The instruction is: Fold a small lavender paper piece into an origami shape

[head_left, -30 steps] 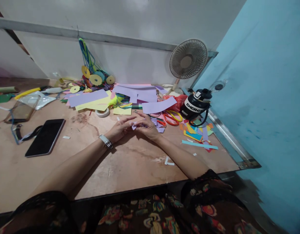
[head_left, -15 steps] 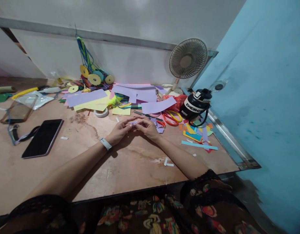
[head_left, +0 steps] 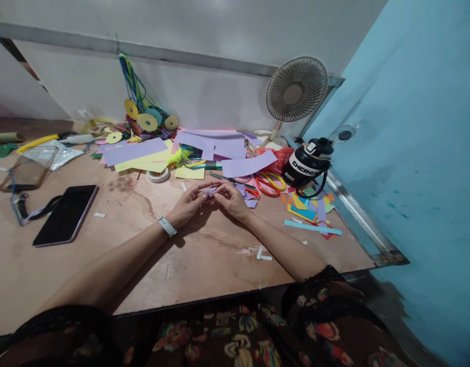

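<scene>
A small piece of purple paper [head_left: 209,191] is pinched between the fingertips of both hands, just above the table. My left hand [head_left: 187,205], with a pale band at the wrist, grips it from the left. From the other side my right hand [head_left: 234,203] holds it, fingers bent. Fingers hide much of the paper, so its exact shape does not show. Right behind my right hand lie purple paper scraps [head_left: 251,203] and scissors with orange handles [head_left: 267,186]. A roll of white tape [head_left: 158,176] is beyond my left hand.
Coloured paper sheets [head_left: 139,153] and cords [head_left: 133,84] crowd the back of the table. A black bottle [head_left: 307,165] and a fan [head_left: 296,92] stand at the right, with paper scraps [head_left: 306,209] before the bottle. A phone [head_left: 67,215] lies at the left.
The fingers have shifted slightly around the purple paper, and a little more of it shows. Both hands stay in the same place; the camera view has tilted slightly.
</scene>
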A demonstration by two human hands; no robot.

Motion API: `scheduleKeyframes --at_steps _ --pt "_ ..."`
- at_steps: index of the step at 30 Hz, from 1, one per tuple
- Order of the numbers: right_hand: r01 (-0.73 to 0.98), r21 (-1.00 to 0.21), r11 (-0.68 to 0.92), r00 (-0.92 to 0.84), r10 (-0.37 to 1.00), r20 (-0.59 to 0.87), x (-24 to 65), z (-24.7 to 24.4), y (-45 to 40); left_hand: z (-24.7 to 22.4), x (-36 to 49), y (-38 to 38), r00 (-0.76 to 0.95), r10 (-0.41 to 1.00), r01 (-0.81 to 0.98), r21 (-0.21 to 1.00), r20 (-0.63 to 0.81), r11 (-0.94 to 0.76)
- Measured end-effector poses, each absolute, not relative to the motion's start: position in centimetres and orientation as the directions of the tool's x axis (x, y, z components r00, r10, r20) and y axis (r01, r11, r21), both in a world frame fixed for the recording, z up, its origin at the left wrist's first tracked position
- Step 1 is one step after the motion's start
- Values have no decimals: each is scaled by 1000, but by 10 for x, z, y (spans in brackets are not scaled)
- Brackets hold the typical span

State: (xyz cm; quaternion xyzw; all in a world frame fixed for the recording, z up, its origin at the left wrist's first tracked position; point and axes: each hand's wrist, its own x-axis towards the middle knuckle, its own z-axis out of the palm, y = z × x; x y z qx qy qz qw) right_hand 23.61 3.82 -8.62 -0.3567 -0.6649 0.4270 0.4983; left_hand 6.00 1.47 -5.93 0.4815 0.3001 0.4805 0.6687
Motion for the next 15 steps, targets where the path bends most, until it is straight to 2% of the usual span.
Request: scheduleKeyframes --at_steps 8,15 --pt "0 -940 342 -264 906 330 235 -83 35 -61 61 14 360 930 -366 928 79 63" --pt "-2 -946 323 -290 906 310 235 -80 34 -60 62 13 367 930 -375 920 31 117"
